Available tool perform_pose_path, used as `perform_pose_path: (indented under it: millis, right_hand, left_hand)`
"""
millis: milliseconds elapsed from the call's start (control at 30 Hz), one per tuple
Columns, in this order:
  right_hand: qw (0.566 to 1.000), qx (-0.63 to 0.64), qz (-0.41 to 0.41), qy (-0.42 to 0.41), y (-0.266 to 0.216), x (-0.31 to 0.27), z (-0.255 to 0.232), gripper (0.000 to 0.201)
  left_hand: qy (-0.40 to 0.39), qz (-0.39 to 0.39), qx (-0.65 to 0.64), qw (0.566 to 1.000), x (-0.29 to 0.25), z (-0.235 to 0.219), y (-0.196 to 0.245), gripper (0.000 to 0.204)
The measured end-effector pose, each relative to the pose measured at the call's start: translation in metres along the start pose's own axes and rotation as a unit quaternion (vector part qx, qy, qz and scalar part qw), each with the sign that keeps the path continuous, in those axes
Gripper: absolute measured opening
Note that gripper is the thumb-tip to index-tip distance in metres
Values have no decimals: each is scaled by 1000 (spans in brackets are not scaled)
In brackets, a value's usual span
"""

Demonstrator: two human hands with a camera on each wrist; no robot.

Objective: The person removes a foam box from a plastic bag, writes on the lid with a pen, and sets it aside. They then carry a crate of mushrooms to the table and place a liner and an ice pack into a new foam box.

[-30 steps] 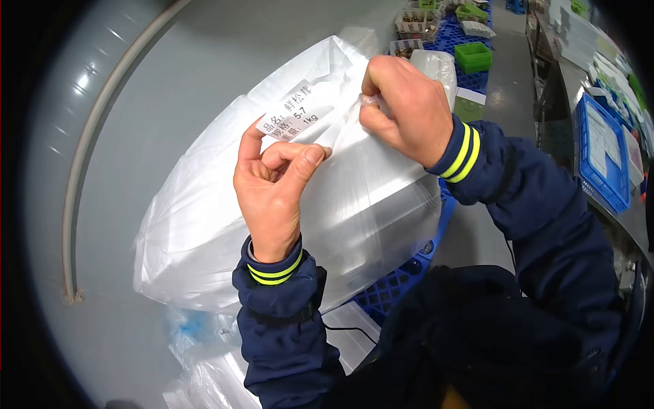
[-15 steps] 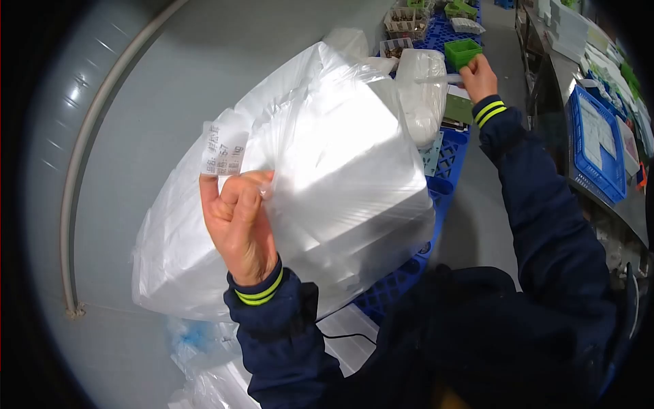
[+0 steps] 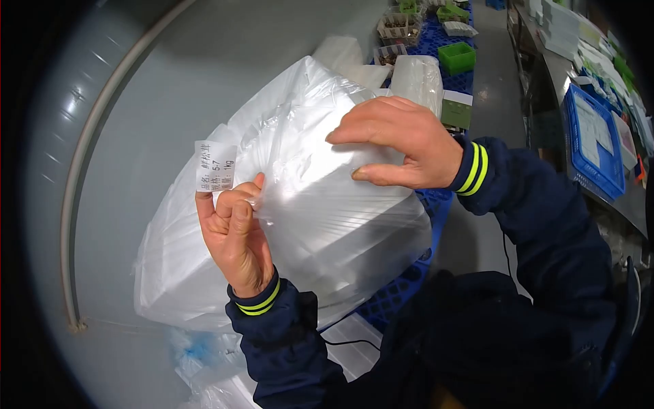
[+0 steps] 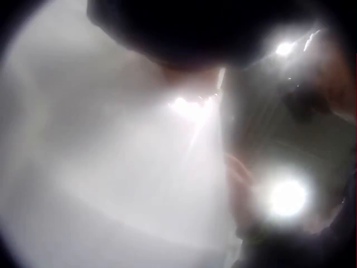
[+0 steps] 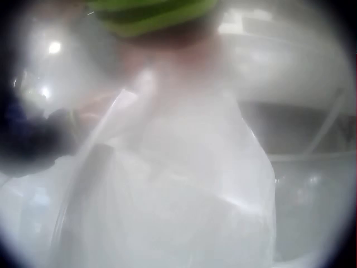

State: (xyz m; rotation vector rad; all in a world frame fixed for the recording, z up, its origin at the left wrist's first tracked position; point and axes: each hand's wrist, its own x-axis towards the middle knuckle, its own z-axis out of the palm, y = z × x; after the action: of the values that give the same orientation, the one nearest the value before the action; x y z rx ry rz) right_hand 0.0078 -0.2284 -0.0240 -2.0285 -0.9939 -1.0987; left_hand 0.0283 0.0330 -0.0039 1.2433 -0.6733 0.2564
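A large clear plastic bag (image 3: 327,225) wraps a white box-like bulk in the middle of the head view. My left hand (image 3: 235,238) pinches a gathered bit of its film between thumb and fingers, at the bag's left side. A white printed label (image 3: 215,167) sticks up from one fingertip of that hand. Over the upper right of the bag is my right hand (image 3: 409,146), thumb and fingers spread apart with nothing between them. Both wrist views are blurred; pale film (image 4: 139,167) fills much of the left one, and the bag (image 5: 184,184) spreads below the hand in the right one.
Under the bag lies a blue pallet (image 3: 388,296). Beyond it stand a green basket (image 3: 456,58), a wrapped white bundle (image 3: 417,80) and clear boxes (image 3: 398,28). A blue tray (image 3: 596,143) sits on the right-hand counter. A pipe (image 3: 85,150) runs along the left wall.
My right hand left the bag, swung out toward the green basket with a pale strip, then came back over the bag, fingers spread. My left hand shifted left and down, still pinching film, label on its fingertip.
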Motion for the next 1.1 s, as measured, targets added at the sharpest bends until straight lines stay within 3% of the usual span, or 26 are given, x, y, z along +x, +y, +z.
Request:
perform_pose_path:
  millis: [33, 133, 200, 400, 467, 567, 633, 667, 733, 800, 833, 900, 933, 967, 1000, 1033, 1067, 1100]
  right_hand:
    - [999, -49, 9, -16, 1, 0, 8, 26]
    - [999, -36, 12, -4, -8, 3, 7, 25]
    - [998, -56, -23, -2, -10, 7, 8, 15]
    - [984, -116, -138, -11, -20, -21, 17, 13]
    - [994, -24, -27, -107, -29, -24, 23, 14]
    - [989, -62, -67, -119, -28, -35, 43, 9]
    - [965, -82, -160, -191, -29, -56, 49, 10]
    - [954, -108, -191, -204, -27, -69, 47, 13]
    - [958, -95, -147, -226, -31, -69, 33, 12]
    - [950, -125, -142, -250, -28, -80, 23, 13]
    - [952, -125, -135, -244, -21, -84, 19, 14]
    - [958, -105, -116, -239, -11, -84, 7, 18]
    - [969, -58, -61, -234, -10, -83, 2, 10]
    - [972, -15, -24, -233, -12, -79, -7, 9]
    - [972, 27, 11, -231, -14, -70, -16, 11]
    - [972, 61, 79, -213, -10, -68, -22, 14]
    - [966, 93, 145, -195, -4, -67, -28, 18]
    - [928, 202, 277, -145, 0, -70, -26, 23]
  left_hand:
    - [-12, 9, -13, 1000, -1, -3, 1, 63]
    - [-30, 25, 4, 999, -2, -10, 2, 63]
    - [-14, 19, 4, 1000, 1, -9, 3, 62]
    - [-3, 26, 1, 1000, 5, -23, 2, 60]
    - [-34, 33, -15, 999, 10, -21, -1, 58]
    - [-43, 38, -15, 998, 13, -24, -4, 54]
    - [14, 1, -107, 994, 15, -33, -2, 46]
    - [96, -11, -142, 985, 17, -36, 3, 35]
    - [105, 22, -146, 984, 20, -57, 6, 30]
    - [189, -6, -174, 967, 23, -68, 19, 29]
    - [178, 18, -163, 970, 26, -84, 20, 29]
    - [160, 34, -14, 987, 26, -92, 27, 28]
    - [139, 52, 76, 986, 26, -86, 32, 28]
    - [137, 50, 77, 986, 28, -95, 31, 28]
    - [121, -10, 61, 991, 32, -111, 31, 29]
    - [104, -70, 46, 991, 34, -117, 34, 30]
    - [103, -70, 47, 991, 33, -119, 33, 30]
    - [122, -97, 36, 987, 31, -116, 32, 31]
